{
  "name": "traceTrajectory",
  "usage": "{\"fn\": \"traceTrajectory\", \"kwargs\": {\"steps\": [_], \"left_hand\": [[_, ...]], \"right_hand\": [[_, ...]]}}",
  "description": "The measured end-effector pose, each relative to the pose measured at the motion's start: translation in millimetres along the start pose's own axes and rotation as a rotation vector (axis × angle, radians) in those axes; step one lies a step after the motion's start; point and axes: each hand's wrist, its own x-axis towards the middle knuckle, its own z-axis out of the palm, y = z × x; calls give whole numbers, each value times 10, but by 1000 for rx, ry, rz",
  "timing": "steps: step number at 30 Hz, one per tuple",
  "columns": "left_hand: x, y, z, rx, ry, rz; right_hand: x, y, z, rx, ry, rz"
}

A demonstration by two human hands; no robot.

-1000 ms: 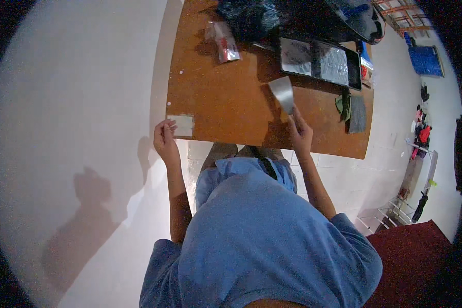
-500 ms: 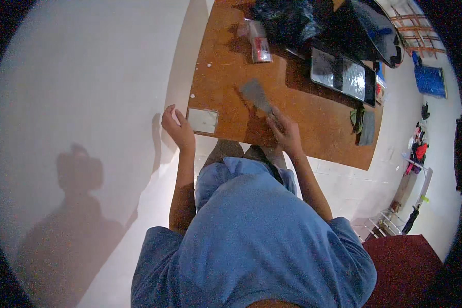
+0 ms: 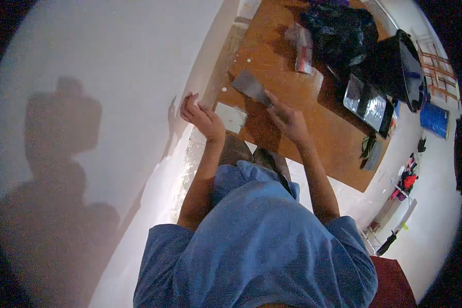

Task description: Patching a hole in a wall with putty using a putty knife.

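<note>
My right hand [image 3: 290,120] is closed around the handle of a wide metal putty knife, whose flat grey blade [image 3: 246,84] is held above the wooden table [image 3: 323,149], pointing toward the wall side. My left hand [image 3: 203,114] is open, fingers loosely curled and apart, with nothing visible in it. It is beside the table's left edge, near the wall [image 3: 108,56]. A small white square piece [image 3: 230,117] lies on the table's near left corner, between my hands and just right of my left hand.
Behind are a plastic-wrapped package [image 3: 303,51], crumpled black plastic [image 3: 339,33], a large black container [image 3: 390,72] and a black tray [image 3: 364,102]. Grey and green cloths [image 3: 369,154] lie at the table's right. A dark red surface [image 3: 395,282] stands at lower right.
My view has swung toward the wall, tilting the table in it. The putty knife's blade has angled further leftward, and my left hand has lifted, its fingers now pointing toward the wall.
</note>
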Motion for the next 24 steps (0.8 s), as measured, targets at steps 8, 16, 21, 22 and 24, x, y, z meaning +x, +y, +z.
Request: {"fn": "traceTrajectory", "kwargs": {"steps": [8,16,21,22,24], "left_hand": [[8,-6,0,4,1,63],[-14,-46,3,13,-30,35],[-10,-19,6,-1,-32,26],[-6,-22,4,1,-30,26],[-1,-24,9,12,-20,33]], "right_hand": [[133,63,-23,-29,-84,-23],[213,-108,-100,-77,-85,-20],[179,-13,-110,-61,-52,-68],[182,-36,-110,-60,-54,-71],[177,-135,-130,-271,-113,-23]]}}
